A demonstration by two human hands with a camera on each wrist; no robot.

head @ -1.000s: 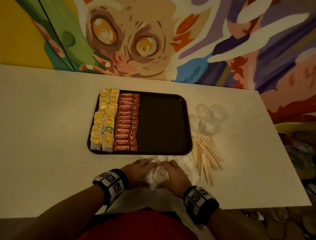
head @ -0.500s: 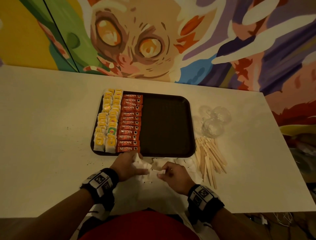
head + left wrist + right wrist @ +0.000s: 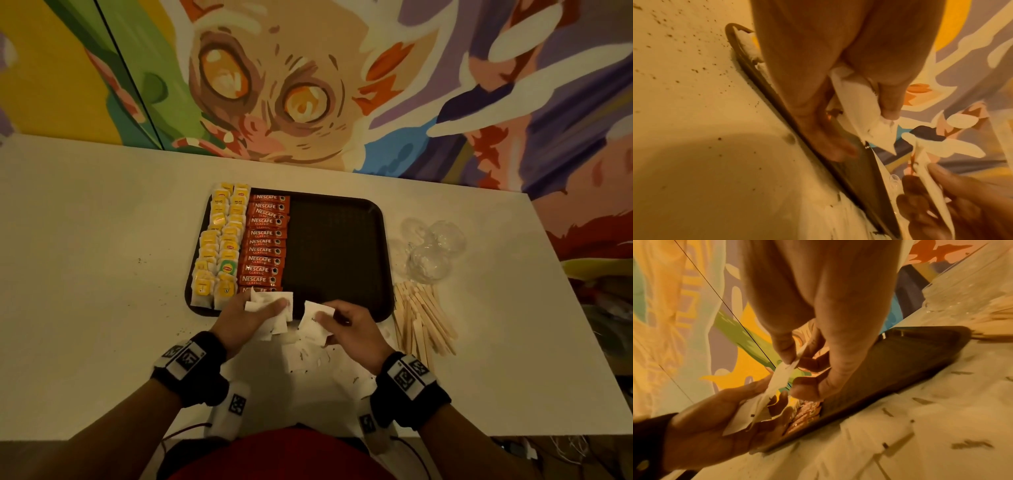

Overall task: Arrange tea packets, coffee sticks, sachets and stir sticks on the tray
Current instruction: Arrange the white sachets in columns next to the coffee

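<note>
While the tea packets [image 3: 219,240] and coffee sticks [image 3: 265,241] are already laid in columns on the left half of the tray [image 3: 337,240], a bunch of white sachets [image 3: 270,306] is gripped in the left hand [image 3: 239,318] over the tray's near edge. A single sachet [image 3: 317,317] is pinched between thumb and fingers of the right hand [image 3: 352,330], just right of the bunch. More loose sachets [image 3: 301,356] are left on the table [image 3: 85,274] near the person; the stir sticks [image 3: 423,318] are piled just right of the tray. Several risks can be judged. Sachets may be shed from the loosely fanned bunch, since many thin slips are held by one grip. The nearest coffee sticks, just beside the left hand, may be knocked askew. A crooked first sachet would probably skew its column.
</note>
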